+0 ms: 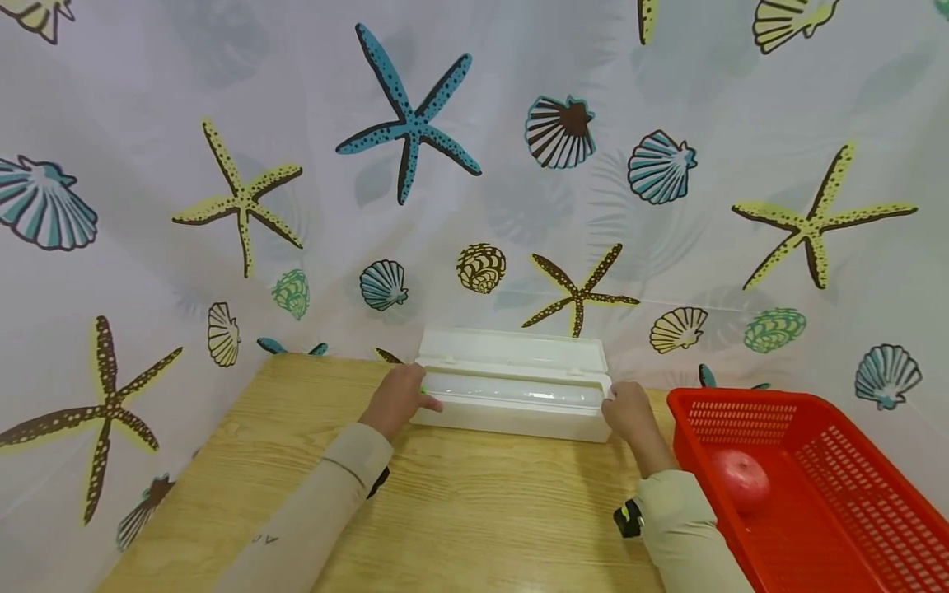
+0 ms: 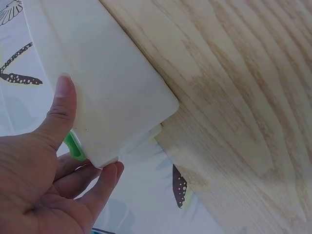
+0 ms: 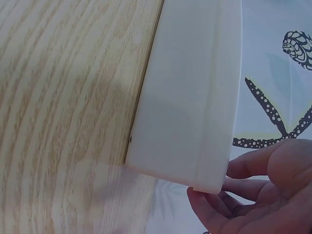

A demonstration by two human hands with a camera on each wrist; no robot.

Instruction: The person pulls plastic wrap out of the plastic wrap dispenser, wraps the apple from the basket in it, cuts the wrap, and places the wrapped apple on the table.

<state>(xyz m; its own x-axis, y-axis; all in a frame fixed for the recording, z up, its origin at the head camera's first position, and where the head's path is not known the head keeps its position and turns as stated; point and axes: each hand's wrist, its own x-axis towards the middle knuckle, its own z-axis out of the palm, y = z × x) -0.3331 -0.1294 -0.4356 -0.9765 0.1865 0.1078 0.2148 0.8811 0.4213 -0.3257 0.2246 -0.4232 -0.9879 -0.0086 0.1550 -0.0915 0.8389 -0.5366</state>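
A long white cling film dispenser stands at the back of the table, its lid tipped back. Inside lies a roll of clear film. At its left end, my left hand grips the box, thumb over the front wall and fingers bent at the end. A small green part shows beside those fingers in the left wrist view. My right hand holds the opposite end, with bent fingers and thumb at the corner. In the right wrist view, the box's smooth front wall hides the roll.
A red plastic basket with perforated walls stands at the right, near my right forearm. It has a round reddish object in it. Behind the wooden table hangs a curtain printed with starfish and shells.
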